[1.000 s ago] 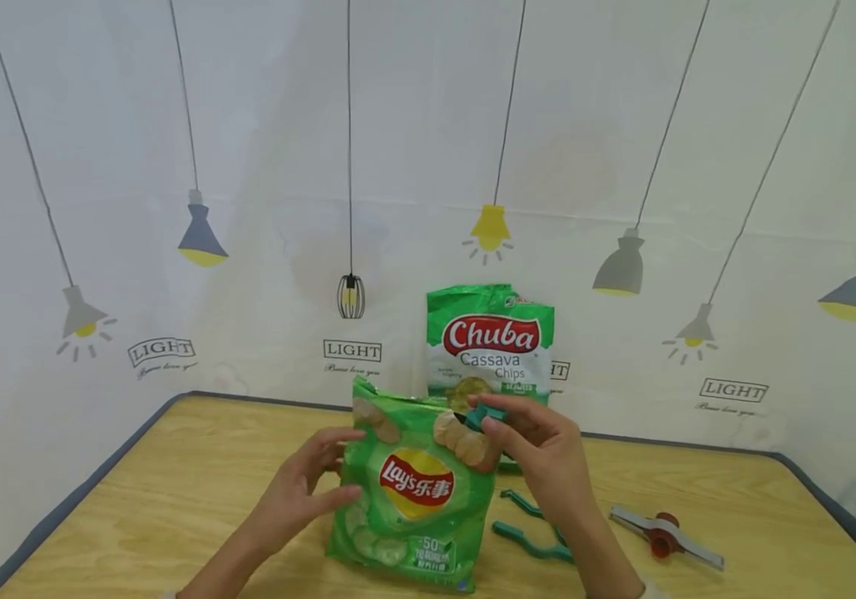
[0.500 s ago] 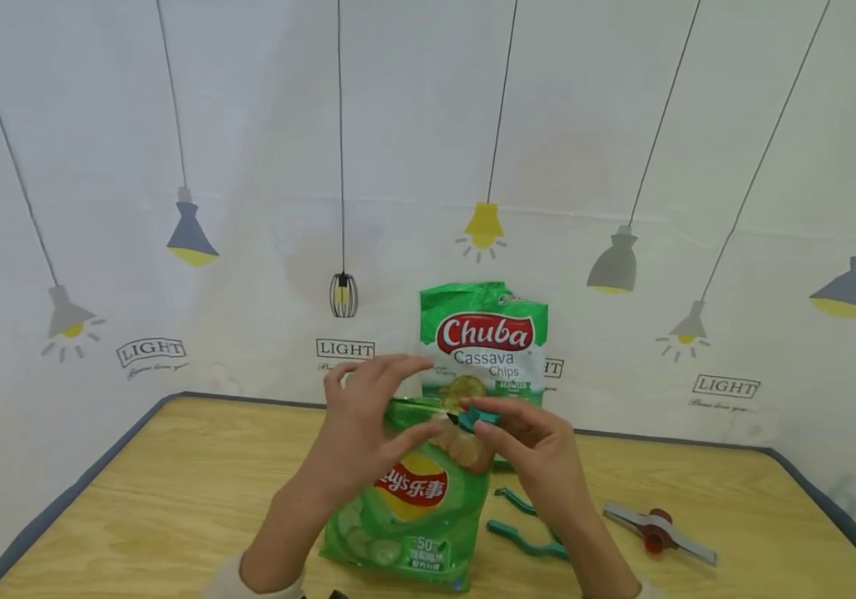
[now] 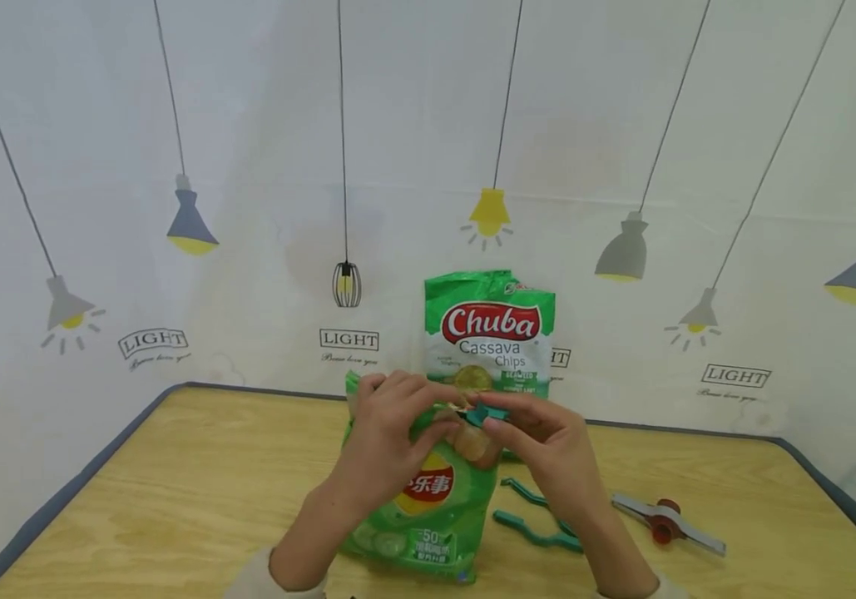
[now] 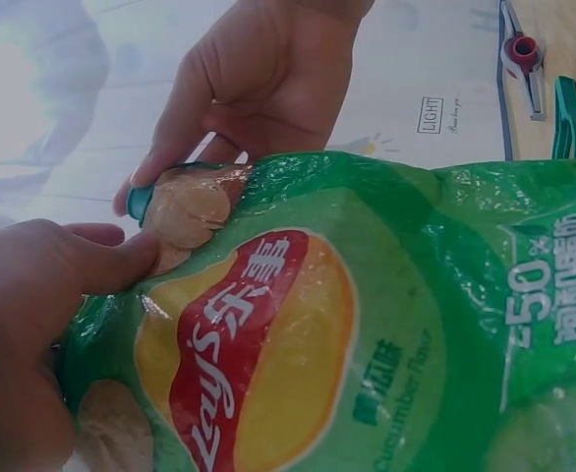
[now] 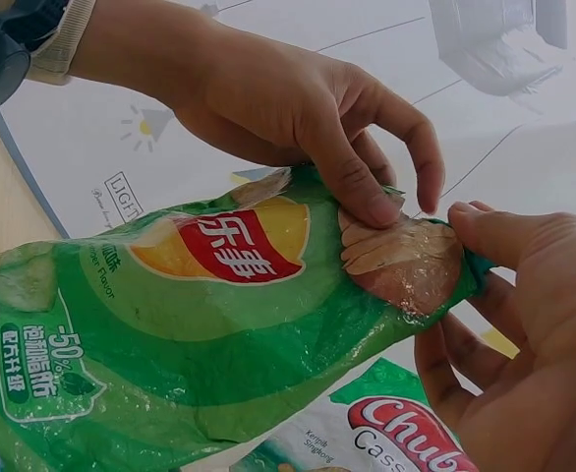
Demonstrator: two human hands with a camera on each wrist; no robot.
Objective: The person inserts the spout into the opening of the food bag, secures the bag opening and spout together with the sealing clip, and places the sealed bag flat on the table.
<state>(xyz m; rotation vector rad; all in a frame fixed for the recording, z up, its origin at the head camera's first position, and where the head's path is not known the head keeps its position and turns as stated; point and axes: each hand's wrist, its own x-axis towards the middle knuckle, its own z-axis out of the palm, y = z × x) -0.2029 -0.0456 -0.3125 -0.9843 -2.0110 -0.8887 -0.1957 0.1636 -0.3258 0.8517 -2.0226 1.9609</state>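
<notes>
A green Lay's chip bag [image 3: 446,516] stands upright on the table, facing the camera. My left hand [image 3: 386,433] pinches its upper edge, thumb on the front, as the right wrist view shows; index finger and thumb reach toward the top right corner. At that corner my right hand [image 3: 555,441] pinches a small teal clip [image 3: 486,413] between thumb and index finger. In the left wrist view the clip [image 4: 139,203] sits at the bag's edge beside the printed chips, mostly hidden by fingers.
Behind the bag a green and white Chuba cassava chips bag [image 3: 491,349] leans on the printed backdrop. To the right lie an open, long-armed teal clip [image 3: 536,537] and a grey bar with a red round middle [image 3: 665,522] on the wooden table [image 3: 233,466].
My left hand has left the bag's left side, moved up and right, and now pinches its upper edge. The right hand stays at the corner with the clip.
</notes>
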